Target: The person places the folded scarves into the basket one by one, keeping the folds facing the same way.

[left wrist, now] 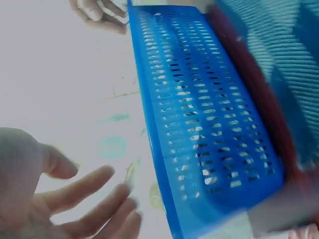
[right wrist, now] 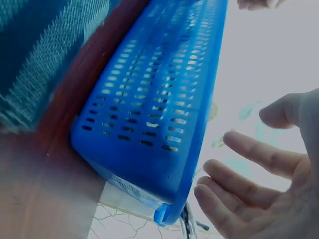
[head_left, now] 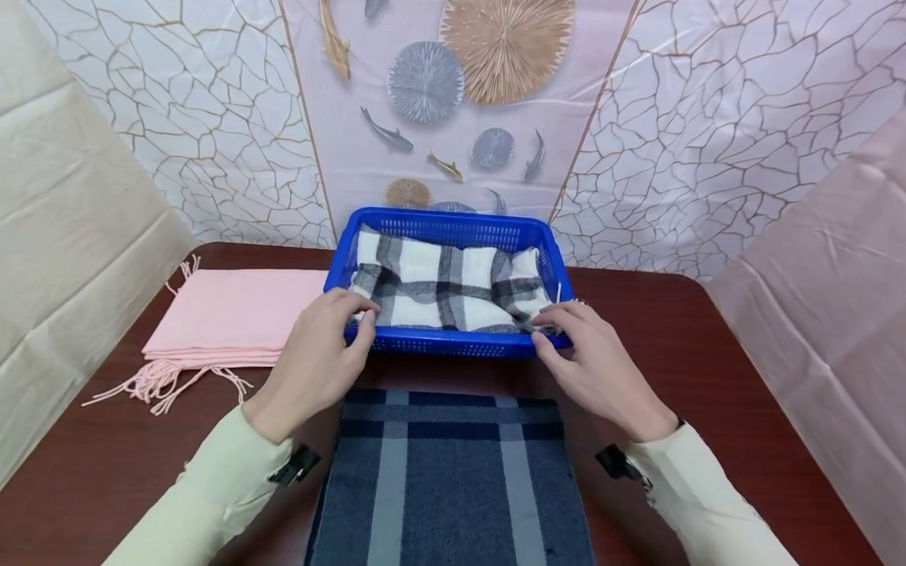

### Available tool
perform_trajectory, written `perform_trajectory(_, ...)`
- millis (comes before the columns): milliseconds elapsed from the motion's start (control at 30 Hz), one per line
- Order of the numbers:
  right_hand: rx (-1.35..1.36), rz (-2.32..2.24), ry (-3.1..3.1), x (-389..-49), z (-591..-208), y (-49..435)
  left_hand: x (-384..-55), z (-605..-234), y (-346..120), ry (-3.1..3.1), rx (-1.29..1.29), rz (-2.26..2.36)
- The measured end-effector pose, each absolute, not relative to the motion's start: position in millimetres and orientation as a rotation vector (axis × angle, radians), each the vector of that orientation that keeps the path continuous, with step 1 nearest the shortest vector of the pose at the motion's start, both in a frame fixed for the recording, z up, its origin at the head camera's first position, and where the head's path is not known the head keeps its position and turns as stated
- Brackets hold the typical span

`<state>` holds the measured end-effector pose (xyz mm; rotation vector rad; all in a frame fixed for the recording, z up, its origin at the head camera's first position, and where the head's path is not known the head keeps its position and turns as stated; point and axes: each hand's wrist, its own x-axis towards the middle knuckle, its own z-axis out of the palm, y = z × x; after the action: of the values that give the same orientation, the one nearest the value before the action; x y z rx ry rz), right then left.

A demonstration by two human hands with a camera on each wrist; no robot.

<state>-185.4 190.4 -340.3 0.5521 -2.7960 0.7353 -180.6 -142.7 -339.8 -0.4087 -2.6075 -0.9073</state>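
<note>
The fingers (left wrist: 89, 184) of the left hand (head_left: 318, 350) are spreading loosely above the rim, with no item visibly gripped. The fingers of the right hand (head_left: 594, 362) are extending in the same relaxed, parted manner, holding nothing visible. Both hands are hovering at the near corners of a blue basket (head_left: 453, 339), upper centre of the head frame. The checked cloth (head_left: 414, 306) is lying inside it. A dark blue cloth (head_left: 460, 487) is occupying the lower centre of the frame; a folded pink cloth (head_left: 241, 314) is resting at left. The tabletop (head_left: 715, 393) is supporting all items.

The step in hand is apparently approaching completion: placing the checked cloth. The next move is probably calling for lifting both hands clear and reaching toward another folded cloth.

The head view is showing the checked cloth's upper face; the wrist views are mainly showing the perforated basket wall. The right wrist view is also revealing strands (right wrist: 187, 221) hanging beyond the rim, lower centre.
</note>
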Motion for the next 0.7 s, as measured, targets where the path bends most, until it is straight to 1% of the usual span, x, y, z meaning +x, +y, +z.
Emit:
perform_trajectory(133, 0.489, 0.823, -2.718, -169, -338, 197, -162, -341, -151, -2.492, -0.388, -0.839)
perform_trajectory(300, 0.444, 0.850, -2.725, -151, -337, 201, -142, -345, -161, -2.509, -0.360, -0.811)
perform_trajectory(500, 0.434, 0.864, -2.760, -135, -345, 204, -125, -349, -165, -2.695, -0.266, -0.787)
perform_trajectory(700, 0.368, 0.894, -2.884, -122, -357, 206, -119, -364, -171, -2.983, -0.182, -0.781)
